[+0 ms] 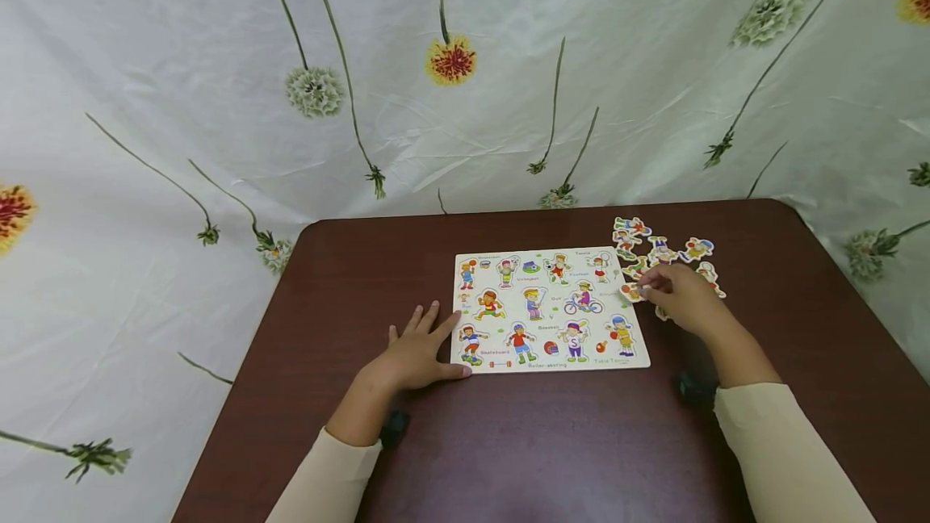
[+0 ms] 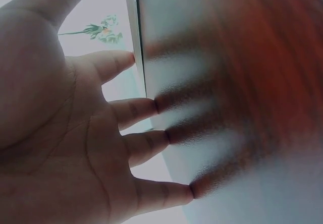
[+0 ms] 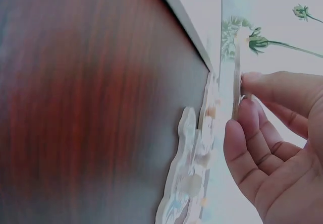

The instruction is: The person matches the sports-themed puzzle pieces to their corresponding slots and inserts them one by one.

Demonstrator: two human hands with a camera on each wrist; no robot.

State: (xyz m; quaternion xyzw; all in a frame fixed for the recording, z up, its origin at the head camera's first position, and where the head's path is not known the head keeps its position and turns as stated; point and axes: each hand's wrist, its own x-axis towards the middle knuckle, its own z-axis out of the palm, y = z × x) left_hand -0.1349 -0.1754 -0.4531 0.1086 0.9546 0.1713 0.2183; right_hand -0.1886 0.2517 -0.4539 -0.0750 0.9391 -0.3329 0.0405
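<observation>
Pinches a piece (image 3: 237, 90) in the right grip (image 1: 683, 297), right of frame centre; touches the board (image 1: 513, 309) with the spread left grip (image 1: 414, 357). Likely light and stiff; best held edgewise.

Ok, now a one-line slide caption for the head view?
The left grip touches the puzzle board while the right grip pinches a piece beside loose pieces on the table.

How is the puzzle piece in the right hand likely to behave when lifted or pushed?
The puzzle piece is probably stiff: edge-on, it looks straight, without sagging. It looks small and thin, so likely light for the right hand pinching it. Being flat, it should slide rather than roll if pushed.
</observation>
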